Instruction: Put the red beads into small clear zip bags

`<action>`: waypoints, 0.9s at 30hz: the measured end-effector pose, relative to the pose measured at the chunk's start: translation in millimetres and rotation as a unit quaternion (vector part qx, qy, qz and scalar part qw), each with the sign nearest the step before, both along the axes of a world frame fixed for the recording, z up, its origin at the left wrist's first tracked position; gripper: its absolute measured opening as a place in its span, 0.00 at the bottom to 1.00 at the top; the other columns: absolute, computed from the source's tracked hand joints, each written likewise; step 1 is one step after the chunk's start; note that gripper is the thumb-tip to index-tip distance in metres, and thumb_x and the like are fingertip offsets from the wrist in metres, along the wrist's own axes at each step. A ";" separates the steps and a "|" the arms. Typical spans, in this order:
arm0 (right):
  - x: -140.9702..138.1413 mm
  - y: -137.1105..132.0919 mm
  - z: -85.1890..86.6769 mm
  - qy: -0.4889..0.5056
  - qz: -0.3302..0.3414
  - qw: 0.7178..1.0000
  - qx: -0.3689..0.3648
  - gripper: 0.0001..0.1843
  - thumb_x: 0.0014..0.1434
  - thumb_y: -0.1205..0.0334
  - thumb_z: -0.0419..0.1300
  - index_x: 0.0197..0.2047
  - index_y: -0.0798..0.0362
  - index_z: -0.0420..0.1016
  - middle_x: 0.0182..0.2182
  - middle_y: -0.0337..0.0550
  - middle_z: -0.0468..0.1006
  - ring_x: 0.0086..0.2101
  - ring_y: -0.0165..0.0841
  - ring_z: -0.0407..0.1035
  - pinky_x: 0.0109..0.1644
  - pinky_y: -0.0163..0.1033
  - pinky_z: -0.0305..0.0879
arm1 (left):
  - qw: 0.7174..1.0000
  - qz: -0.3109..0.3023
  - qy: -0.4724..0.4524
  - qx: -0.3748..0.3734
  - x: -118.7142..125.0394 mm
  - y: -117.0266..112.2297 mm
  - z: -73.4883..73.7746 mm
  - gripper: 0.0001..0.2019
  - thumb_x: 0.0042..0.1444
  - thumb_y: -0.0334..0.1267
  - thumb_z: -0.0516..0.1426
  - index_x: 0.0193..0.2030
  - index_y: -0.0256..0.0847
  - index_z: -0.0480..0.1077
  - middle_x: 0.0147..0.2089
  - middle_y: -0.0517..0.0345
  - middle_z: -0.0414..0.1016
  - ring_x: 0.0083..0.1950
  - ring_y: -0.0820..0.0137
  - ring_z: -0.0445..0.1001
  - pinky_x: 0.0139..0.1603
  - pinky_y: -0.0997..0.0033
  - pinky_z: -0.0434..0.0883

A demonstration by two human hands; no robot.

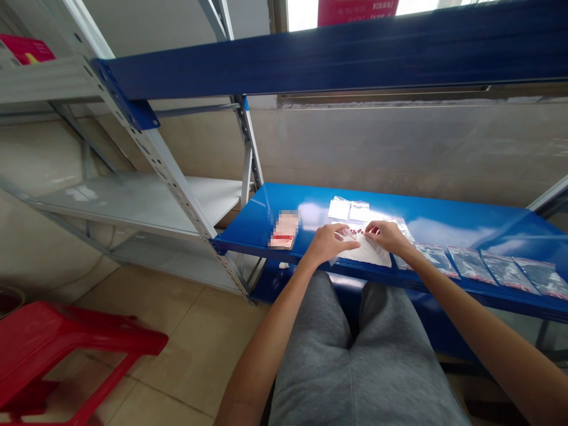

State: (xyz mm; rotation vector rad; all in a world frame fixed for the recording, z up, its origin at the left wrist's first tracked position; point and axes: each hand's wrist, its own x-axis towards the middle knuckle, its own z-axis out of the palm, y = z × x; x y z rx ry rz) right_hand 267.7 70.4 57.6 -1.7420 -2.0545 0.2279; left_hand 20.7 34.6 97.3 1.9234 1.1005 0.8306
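Left hand lies open, pressing the white sheet on the blue shelf. Right hand fingers the tiny red beads between them, can't tell if it's gripping one. Looks like sorting, and it calls for a fine pinch.

Two bare forearms reach forward past the knees, one on either side. The left hand lies palm down, fingers loosely spread toward the right hand, which arches with fingertips bunched downward, close beside it.
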 end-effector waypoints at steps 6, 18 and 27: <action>-3.2 -0.9 0.7 0.000 -0.003 1.000 0.022 0.09 0.58 0.62 0.60 0.34 0.54 0.82 0.31 0.48 0.83 0.31 0.38 0.74 0.36 0.39 0.63 | 1.000 0.001 0.009 0.006 -0.9 0.7 -1.4 0.32 0.48 0.52 0.71 0.58 0.39 0.76 0.50 0.48 0.83 0.49 0.59 0.81 0.49 0.64 0.76; -44.2 -57.4 62.4 0.312 0.147 0.919 -0.189 0.24 0.54 0.37 0.66 0.37 0.52 0.80 0.28 0.39 0.73 0.27 0.28 0.62 0.25 0.32 0.55 | 0.999 -0.039 -0.014 0.021 7.3 -10.0 0.1 0.23 0.52 0.48 0.69 0.53 0.39 0.78 0.44 0.53 0.83 0.43 0.64 0.81 0.41 0.70 0.74; -47.3 -95.1 58.8 0.349 0.136 0.914 -0.154 0.27 0.59 0.34 0.60 0.40 0.52 0.79 0.34 0.47 0.79 0.35 0.38 0.74 0.27 0.35 0.66 | 0.999 -0.033 -0.015 0.031 10.3 -18.6 5.4 0.27 0.51 0.47 0.69 0.57 0.39 0.77 0.48 0.50 0.83 0.46 0.62 0.81 0.46 0.67 0.75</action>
